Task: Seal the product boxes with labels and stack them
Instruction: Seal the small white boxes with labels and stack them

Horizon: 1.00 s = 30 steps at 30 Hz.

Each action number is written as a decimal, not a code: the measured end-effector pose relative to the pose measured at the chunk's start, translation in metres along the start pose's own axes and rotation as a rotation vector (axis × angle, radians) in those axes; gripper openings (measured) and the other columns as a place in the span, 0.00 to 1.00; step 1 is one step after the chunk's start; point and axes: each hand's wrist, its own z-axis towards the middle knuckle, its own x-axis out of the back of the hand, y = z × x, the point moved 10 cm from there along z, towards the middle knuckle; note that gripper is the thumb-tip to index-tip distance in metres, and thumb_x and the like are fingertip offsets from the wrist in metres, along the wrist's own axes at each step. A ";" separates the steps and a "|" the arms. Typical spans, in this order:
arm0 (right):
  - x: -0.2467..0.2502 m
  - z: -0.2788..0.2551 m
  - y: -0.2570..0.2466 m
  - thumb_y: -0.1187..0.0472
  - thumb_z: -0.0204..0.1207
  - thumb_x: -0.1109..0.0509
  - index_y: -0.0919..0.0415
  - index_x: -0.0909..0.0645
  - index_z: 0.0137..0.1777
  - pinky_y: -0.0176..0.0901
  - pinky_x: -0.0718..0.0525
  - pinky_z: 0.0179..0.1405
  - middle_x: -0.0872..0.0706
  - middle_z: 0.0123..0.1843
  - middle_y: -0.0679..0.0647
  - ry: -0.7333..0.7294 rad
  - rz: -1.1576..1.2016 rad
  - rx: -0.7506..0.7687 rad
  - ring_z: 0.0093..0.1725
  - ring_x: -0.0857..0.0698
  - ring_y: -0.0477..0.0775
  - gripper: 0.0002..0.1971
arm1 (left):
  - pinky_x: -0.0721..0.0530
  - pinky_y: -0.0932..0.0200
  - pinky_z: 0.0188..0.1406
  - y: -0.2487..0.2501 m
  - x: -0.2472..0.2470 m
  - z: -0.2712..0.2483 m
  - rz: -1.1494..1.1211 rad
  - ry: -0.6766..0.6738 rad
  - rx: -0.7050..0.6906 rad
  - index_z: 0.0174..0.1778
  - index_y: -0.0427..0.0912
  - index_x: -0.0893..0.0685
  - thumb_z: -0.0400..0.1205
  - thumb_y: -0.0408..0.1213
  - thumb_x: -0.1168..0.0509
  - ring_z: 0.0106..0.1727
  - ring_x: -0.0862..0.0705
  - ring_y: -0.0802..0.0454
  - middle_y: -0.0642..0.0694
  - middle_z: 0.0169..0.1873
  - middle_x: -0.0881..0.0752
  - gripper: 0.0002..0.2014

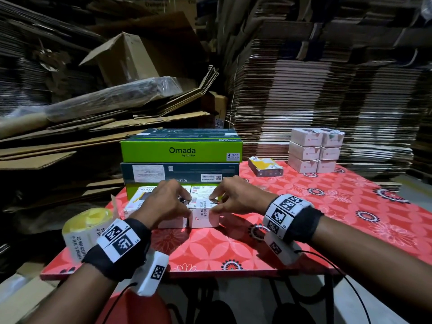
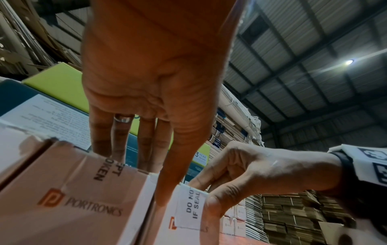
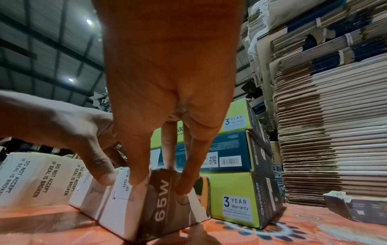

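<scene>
Two small white product boxes stand side by side on the red patterned table (image 1: 233, 249). The right box (image 1: 205, 219) carries a white seal label (image 1: 203, 208) reading "DO NOT ACCEPT IF SEAL IS BROKEN", folded from its top onto its front. My right hand (image 1: 215, 203) grips this box, with the thumb on the label's edge (image 3: 125, 180) and the fingers on the "65W" side (image 3: 161, 212). My left hand (image 1: 184, 206) holds the left box (image 2: 73, 207), fingers on its top and thumb down in the gap beside the label (image 2: 192, 208).
A roll of seal labels (image 1: 86, 232) sits at the table's left front corner. Green and dark Omada boxes (image 1: 181, 148) are stacked just behind my hands. Several white boxes (image 1: 315, 150) are stacked at the back right, near a yellow-white box (image 1: 265, 167). Flattened cardboard surrounds the table.
</scene>
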 end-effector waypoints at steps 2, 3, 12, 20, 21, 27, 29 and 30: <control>0.000 0.000 0.001 0.52 0.74 0.19 0.65 0.09 0.58 0.52 0.11 0.52 0.07 0.53 0.60 0.005 0.009 -0.004 0.50 0.09 0.56 0.19 | 0.12 0.51 0.55 -0.001 0.000 0.000 0.010 0.004 0.006 0.49 0.51 0.07 0.62 0.39 0.15 0.52 0.12 0.53 0.50 0.53 0.09 0.20; -0.001 0.000 0.002 0.51 0.74 0.19 0.64 0.10 0.60 0.52 0.12 0.53 0.07 0.54 0.59 0.001 0.004 -0.001 0.51 0.10 0.56 0.20 | 0.11 0.51 0.54 -0.001 0.000 0.001 0.017 0.004 0.010 0.49 0.51 0.06 0.62 0.39 0.14 0.51 0.12 0.53 0.50 0.53 0.09 0.20; 0.012 -0.005 0.029 0.48 0.69 0.15 0.52 0.17 0.72 0.41 0.13 0.54 0.10 0.63 0.50 -0.087 0.058 -0.026 0.54 0.10 0.48 0.31 | 0.20 0.61 0.55 0.037 0.008 0.008 0.046 -0.120 -0.079 0.63 0.51 0.12 0.66 0.46 0.15 0.61 0.16 0.55 0.55 0.61 0.13 0.29; 0.063 -0.035 0.103 0.62 0.74 0.18 0.59 0.08 0.57 0.41 0.12 0.50 0.05 0.50 0.53 -0.001 0.012 -0.137 0.48 0.08 0.49 0.12 | 0.21 0.66 0.50 0.129 -0.020 0.013 -0.097 -0.220 -0.251 0.62 0.48 0.10 0.71 0.41 0.17 0.55 0.13 0.57 0.53 0.56 0.09 0.23; 0.067 -0.040 0.117 0.63 0.74 0.19 0.60 0.08 0.56 0.44 0.11 0.50 0.05 0.50 0.54 0.003 0.006 -0.163 0.48 0.08 0.50 0.11 | 0.22 0.67 0.49 0.142 -0.026 0.016 -0.109 -0.231 -0.272 0.63 0.47 0.10 0.71 0.41 0.17 0.53 0.13 0.57 0.52 0.56 0.09 0.23; 0.087 -0.071 0.202 0.64 0.71 0.17 0.61 0.08 0.54 0.42 0.11 0.48 0.06 0.47 0.53 0.040 -0.031 -0.336 0.46 0.08 0.50 0.11 | 0.14 0.60 0.56 0.205 -0.062 0.043 -0.174 -0.271 -0.358 0.64 0.44 0.11 0.70 0.40 0.16 0.57 0.11 0.53 0.48 0.55 0.08 0.25; 0.094 -0.078 0.229 0.62 0.71 0.16 0.60 0.08 0.55 0.34 0.15 0.40 0.06 0.46 0.52 0.056 -0.059 -0.385 0.44 0.09 0.47 0.13 | 0.15 0.62 0.55 0.223 -0.073 0.055 -0.182 -0.267 -0.389 0.64 0.43 0.11 0.70 0.40 0.17 0.56 0.12 0.53 0.48 0.55 0.08 0.26; 0.098 -0.081 0.241 0.61 0.71 0.16 0.59 0.08 0.55 0.30 0.19 0.38 0.06 0.47 0.51 0.068 -0.066 -0.406 0.44 0.10 0.47 0.13 | 0.16 0.63 0.54 0.231 -0.078 0.060 -0.187 -0.265 -0.406 0.65 0.42 0.11 0.71 0.39 0.17 0.54 0.12 0.54 0.47 0.55 0.08 0.26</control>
